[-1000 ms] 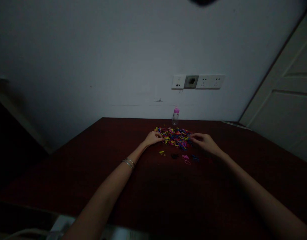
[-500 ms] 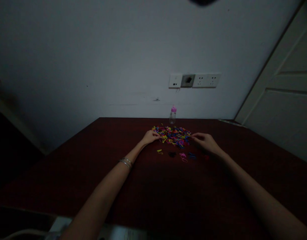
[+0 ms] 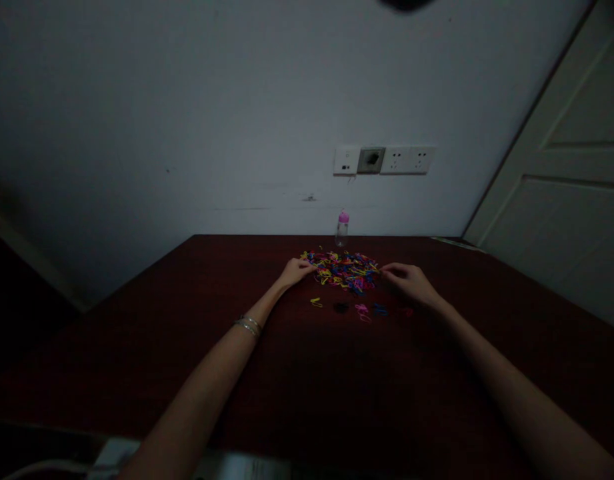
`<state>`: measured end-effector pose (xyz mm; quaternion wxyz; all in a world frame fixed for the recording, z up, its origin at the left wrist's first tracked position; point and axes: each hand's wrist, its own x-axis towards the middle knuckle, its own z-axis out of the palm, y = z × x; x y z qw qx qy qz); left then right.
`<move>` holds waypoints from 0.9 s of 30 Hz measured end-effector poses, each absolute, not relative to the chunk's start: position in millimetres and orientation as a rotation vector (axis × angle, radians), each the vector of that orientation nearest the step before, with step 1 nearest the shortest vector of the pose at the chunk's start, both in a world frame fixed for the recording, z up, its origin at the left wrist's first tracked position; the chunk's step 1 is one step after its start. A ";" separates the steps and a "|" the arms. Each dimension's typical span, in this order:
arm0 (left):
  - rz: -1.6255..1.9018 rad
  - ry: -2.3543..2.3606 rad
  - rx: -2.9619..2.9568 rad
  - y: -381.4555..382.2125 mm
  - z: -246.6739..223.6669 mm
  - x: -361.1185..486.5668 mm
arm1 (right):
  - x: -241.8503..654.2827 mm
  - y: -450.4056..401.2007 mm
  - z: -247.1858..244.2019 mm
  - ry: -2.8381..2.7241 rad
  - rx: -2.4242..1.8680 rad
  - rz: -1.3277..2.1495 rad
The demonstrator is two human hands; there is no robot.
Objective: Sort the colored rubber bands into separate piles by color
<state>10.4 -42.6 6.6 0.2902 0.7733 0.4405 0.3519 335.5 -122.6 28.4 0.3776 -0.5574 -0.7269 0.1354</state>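
A loose pile of small coloured rubber bands [image 3: 343, 272] lies toward the back of the dark red table. At its left edge is my left hand [image 3: 294, 272], thumb and fingers pinched together against the bands; whatever is between them is too small to make out. My right hand [image 3: 408, 280] is at the pile's right edge with its fingertips also pinched, and I cannot tell what they hold. In front of the pile sit small separate groups: a yellow band [image 3: 316, 303], black bands [image 3: 341, 307], pink bands [image 3: 363, 313], blue bands [image 3: 380, 309] and dim red bands [image 3: 405, 311].
Behind the pile a small clear bottle with a pink cap [image 3: 342, 230] stands close to the wall. Sockets and switches [image 3: 384, 161] are set in the wall above. A pale panelled door [image 3: 551, 173] is at the right. The table [image 3: 187, 287] ends at the wall.
The view has shifted slightly, moving the whole scene a little left in the picture. Both hands stay at the pile's edges, pinched, with only slight finger movement. The separate groups look the same.
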 end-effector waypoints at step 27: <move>0.478 0.689 2.269 -106.5 50.2 90.9 | 337.1 -122.8 28.8 -1.856 -1.422 0.339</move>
